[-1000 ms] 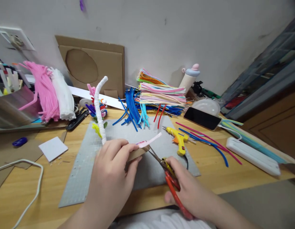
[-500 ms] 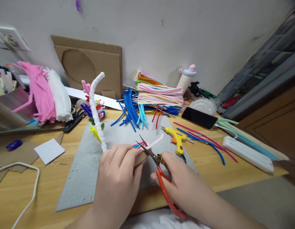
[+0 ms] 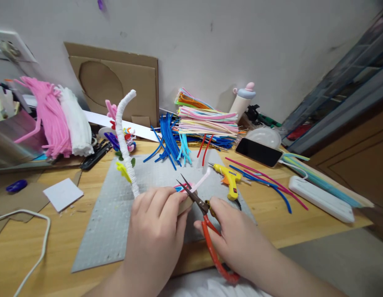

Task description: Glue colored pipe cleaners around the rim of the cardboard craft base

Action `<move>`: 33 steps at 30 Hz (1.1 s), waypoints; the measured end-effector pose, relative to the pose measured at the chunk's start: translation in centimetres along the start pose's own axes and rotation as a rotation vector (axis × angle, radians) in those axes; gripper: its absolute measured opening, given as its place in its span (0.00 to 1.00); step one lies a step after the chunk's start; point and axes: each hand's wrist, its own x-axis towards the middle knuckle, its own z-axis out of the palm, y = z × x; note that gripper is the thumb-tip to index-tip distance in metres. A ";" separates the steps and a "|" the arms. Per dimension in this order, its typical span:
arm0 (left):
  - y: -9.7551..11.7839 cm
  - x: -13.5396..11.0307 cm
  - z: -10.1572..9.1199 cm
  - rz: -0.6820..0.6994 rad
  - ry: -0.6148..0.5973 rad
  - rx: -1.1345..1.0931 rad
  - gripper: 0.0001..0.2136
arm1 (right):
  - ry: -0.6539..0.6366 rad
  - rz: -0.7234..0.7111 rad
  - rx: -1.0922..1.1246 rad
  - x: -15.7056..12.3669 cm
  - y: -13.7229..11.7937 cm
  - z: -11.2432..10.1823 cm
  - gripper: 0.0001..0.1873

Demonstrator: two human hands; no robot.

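Note:
My left hand [image 3: 157,222] is closed around a tan cardboard-like piece [image 3: 185,204], mostly hidden under the fingers. A pale pink pipe cleaner [image 3: 203,179] sticks out beyond it, beside bits of blue and red. In my right hand [image 3: 233,227] are red-handled scissors [image 3: 211,247], their dark blades slightly apart and across the pink pipe cleaner near my left fingertips. Behind my left hand rises a curved stem wrapped in white [image 3: 124,146], with colourful pipe-cleaner shapes [image 3: 112,140] near it. Whether the stem joins the held piece is hidden.
A grey cutting mat [image 3: 98,239] lies under the hands. To the right are a yellow glue gun [image 3: 230,179], a phone [image 3: 258,152] and a white power strip [image 3: 321,199]. Behind lie blue pipe cleaners [image 3: 168,140]; pink bundles [image 3: 52,119] stand left.
The free end of the pink pipe cleaner has tilted slightly up and left. Both hands and the scissors stay in nearly the same place; the view has shifted a little.

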 end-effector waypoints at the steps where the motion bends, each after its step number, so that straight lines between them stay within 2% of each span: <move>1: 0.0 0.0 0.0 0.001 0.000 0.001 0.09 | 0.005 0.004 -0.005 0.0 0.1 0.3 0.14; 6: -0.1 -0.2 -0.2 0.002 0.007 0.014 0.08 | 0.024 0.028 0.124 0.6 1.7 1.7 0.18; 9: -0.7 -0.8 -0.7 0.006 0.009 0.011 0.09 | 0.035 0.118 0.098 1.9 3.2 1.7 0.18; 14: -2.3 -2.5 -1.8 0.006 0.056 -0.009 0.11 | 0.054 0.170 -0.014 4.9 4.8 1.5 0.14; 18: -3.1 -3.8 -2.6 0.014 0.062 -0.069 0.13 | 0.085 0.147 0.070 5.7 5.4 1.5 0.17; 21: -3.5 -4.7 -3.0 0.035 0.038 -0.081 0.14 | 0.232 0.163 0.112 5.4 7.2 0.7 0.15; 23: -3.7 -5.3 -3.3 0.061 0.017 -0.078 0.15 | 0.376 0.292 -0.003 5.1 9.2 0.0 0.16; 24: -3.9 -5.5 -3.3 0.081 0.010 -0.072 0.15 | 0.396 0.375 -0.081 5.1 10.2 -0.2 0.18; 26: -4.2 -5.9 -3.4 0.132 -0.018 -0.056 0.15 | 0.306 0.489 -0.150 5.3 12.2 -0.5 0.22; 28: -4.5 -6.2 -3.4 0.185 -0.056 -0.049 0.14 | 0.203 0.537 -0.147 5.8 13.4 -0.4 0.25; 30: -4.6 -6.5 -3.3 0.203 -0.083 -0.054 0.12 | 0.210 0.545 -0.083 6.3 14.0 -0.1 0.26; 33: -4.6 -6.9 -3.3 0.159 -0.086 -0.063 0.12 | 0.286 0.505 0.072 6.8 14.3 0.2 0.20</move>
